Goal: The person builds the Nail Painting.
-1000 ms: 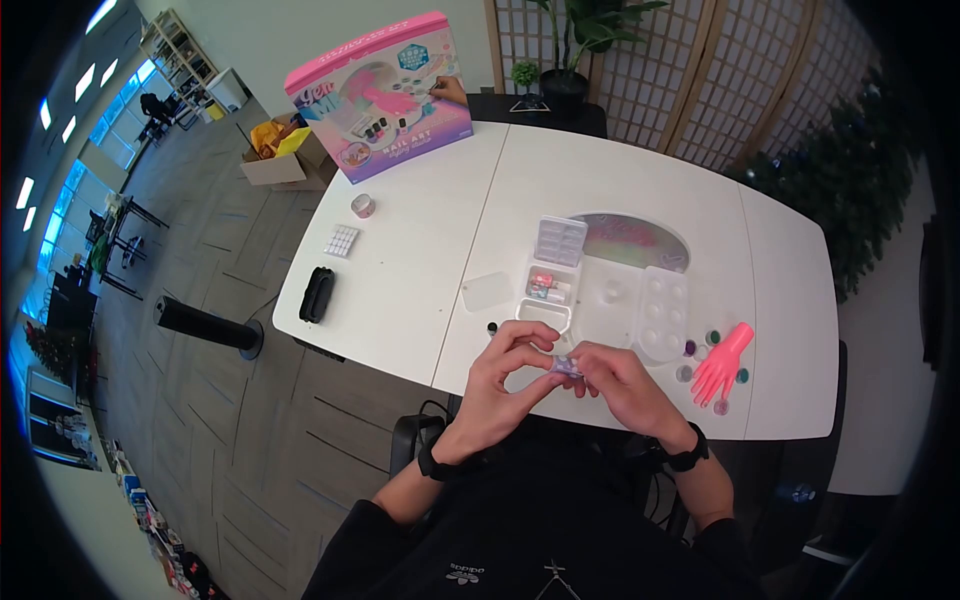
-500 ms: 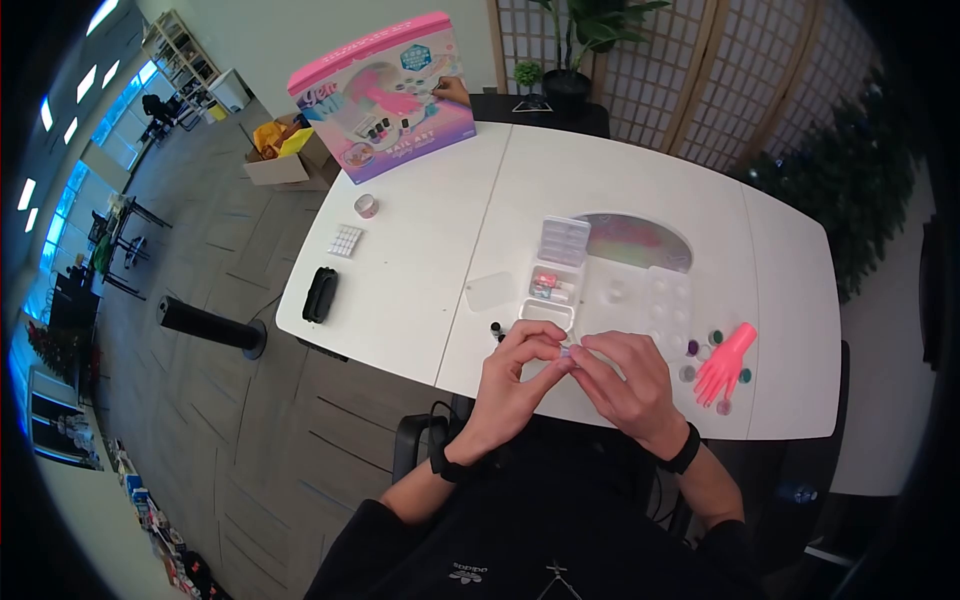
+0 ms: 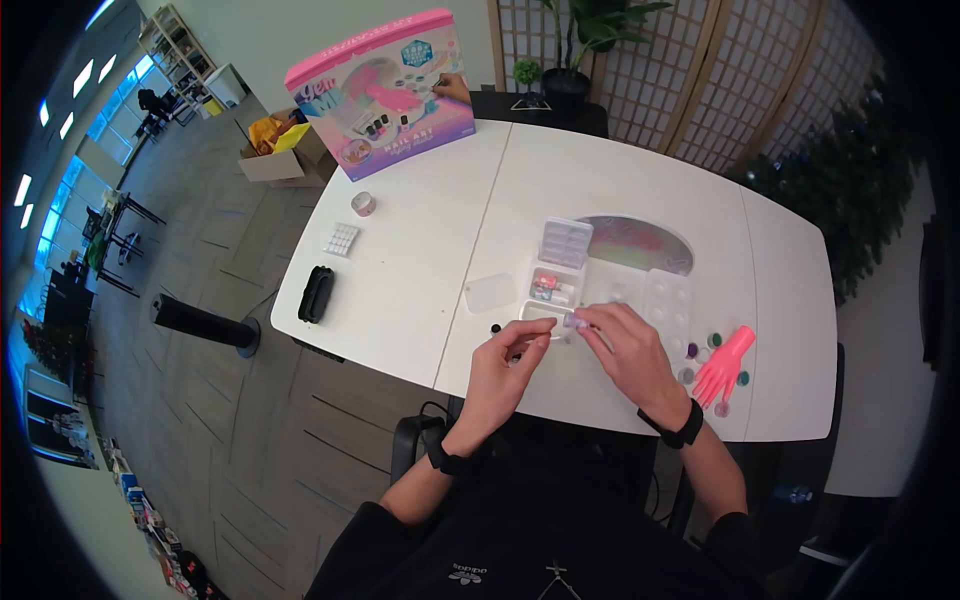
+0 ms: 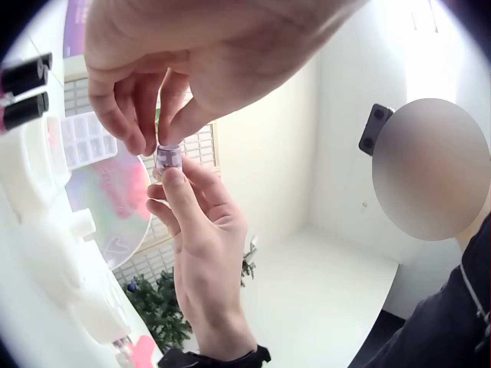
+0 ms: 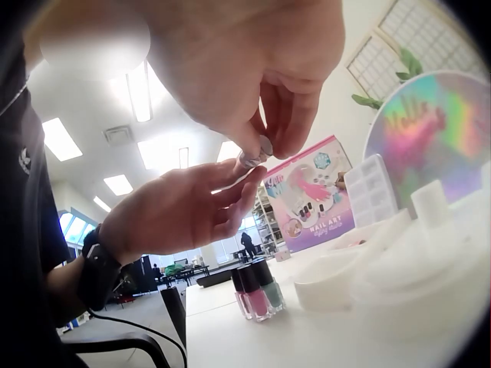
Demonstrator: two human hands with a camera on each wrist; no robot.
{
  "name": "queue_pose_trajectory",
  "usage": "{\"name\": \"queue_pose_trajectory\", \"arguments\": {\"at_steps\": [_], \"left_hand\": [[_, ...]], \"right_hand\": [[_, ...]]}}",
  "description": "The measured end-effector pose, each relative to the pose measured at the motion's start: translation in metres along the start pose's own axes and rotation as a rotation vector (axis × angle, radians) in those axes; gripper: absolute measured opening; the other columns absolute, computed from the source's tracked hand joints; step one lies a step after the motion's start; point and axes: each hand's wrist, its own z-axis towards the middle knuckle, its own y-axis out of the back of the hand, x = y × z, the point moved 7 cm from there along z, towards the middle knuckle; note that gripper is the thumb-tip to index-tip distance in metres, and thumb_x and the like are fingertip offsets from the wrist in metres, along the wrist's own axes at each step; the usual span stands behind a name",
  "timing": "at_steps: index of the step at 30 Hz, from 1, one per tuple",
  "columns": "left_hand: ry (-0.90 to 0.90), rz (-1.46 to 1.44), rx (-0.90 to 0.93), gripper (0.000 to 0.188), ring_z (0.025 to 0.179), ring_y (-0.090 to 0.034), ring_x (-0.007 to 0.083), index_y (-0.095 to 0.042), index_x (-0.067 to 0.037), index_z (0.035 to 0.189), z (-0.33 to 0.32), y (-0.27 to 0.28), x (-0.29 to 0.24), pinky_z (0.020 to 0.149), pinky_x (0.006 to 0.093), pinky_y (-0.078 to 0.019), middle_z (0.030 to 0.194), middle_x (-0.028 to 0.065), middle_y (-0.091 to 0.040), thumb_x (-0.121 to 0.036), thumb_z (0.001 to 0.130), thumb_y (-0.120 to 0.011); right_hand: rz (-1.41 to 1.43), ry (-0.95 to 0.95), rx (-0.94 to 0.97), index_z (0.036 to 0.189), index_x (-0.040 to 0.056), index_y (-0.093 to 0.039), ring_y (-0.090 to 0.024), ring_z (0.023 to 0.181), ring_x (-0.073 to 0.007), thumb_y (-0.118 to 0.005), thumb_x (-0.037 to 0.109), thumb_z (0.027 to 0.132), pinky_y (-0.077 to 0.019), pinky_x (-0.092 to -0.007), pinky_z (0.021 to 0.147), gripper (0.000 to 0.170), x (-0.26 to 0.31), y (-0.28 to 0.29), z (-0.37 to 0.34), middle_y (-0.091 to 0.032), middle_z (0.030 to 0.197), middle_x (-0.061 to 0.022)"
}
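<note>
My right hand (image 3: 640, 360) pinches a small clear jar (image 4: 169, 159) with lilac markings between thumb and fingertips. My left hand (image 3: 505, 370) is just left of the jar, its fingers loosely bent and no object visible between them. A narrow gap separates the two in the head view. From the left wrist, the left fingertips overlap the jar's top end. Both hands hover over the front of a white compartment case (image 3: 524, 300) whose lid (image 3: 564, 241) stands raised. Three nail polish bottles (image 5: 261, 295) with black caps stand below the hands in the right wrist view.
A pink model hand (image 3: 722, 370) lies at the right among several little pots. Beside the case are a round-welled white tray (image 3: 667, 305), an iridescent panel (image 3: 640, 243) and a clear sheet (image 3: 489, 293). A nail art box (image 3: 385, 100) stands at the back left, near a black case (image 3: 316, 293).
Both hands held the jar together close to the body. Now the right hand has carried it slightly forward, and the left fingers have come away from it to the left.
</note>
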Motion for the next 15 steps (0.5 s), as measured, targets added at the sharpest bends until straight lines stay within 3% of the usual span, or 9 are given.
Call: {"name": "queue_pose_trajectory", "arguments": {"at_steps": [3, 9, 15], "left_hand": [[-0.041, 0.030, -0.043, 0.024, 0.122, -0.069, 0.0164, -0.070, 0.002, 0.133, 0.001, 0.006, -0.003, 0.100, 0.0306, -0.0554, 0.138, 0.0105, -0.073, -0.005, 0.111, -0.062], [-0.146, 0.123, -0.023, 0.023, 0.120, -0.067, 0.0156, -0.071, -0.002, 0.129, -0.005, 0.017, -0.010, 0.098, 0.0319, -0.0549, 0.140, 0.0085, -0.070, -0.001, 0.109, -0.060], [-0.160, 0.134, 0.007, 0.022, 0.121, -0.066, 0.0168, -0.072, -0.003, 0.127, -0.008, 0.020, -0.010, 0.100, 0.0328, -0.0545, 0.140, 0.0095, -0.067, 0.000, 0.108, -0.059]], "right_hand": [[0.032, -0.244, 0.099, 0.119, -0.0025, -0.072, -0.075, 0.095, -0.0347, -0.075, 0.007, 0.100, -0.0613, -0.0414, 0.082, 0.022, -0.041, -0.017, 0.013, -0.073, 0.104, -0.0176], [-0.134, -0.120, 0.120, 0.115, -0.0010, -0.065, -0.069, 0.095, -0.0386, -0.070, 0.013, 0.103, -0.0570, -0.0495, 0.082, 0.019, -0.056, -0.043, 0.032, -0.070, 0.097, -0.0191], [-0.218, -0.140, 0.216, 0.107, 0.0000, -0.062, -0.068, 0.092, -0.0397, -0.071, 0.015, 0.103, -0.0557, -0.0510, 0.081, 0.018, -0.064, -0.055, 0.035, -0.069, 0.093, -0.0186]]}}
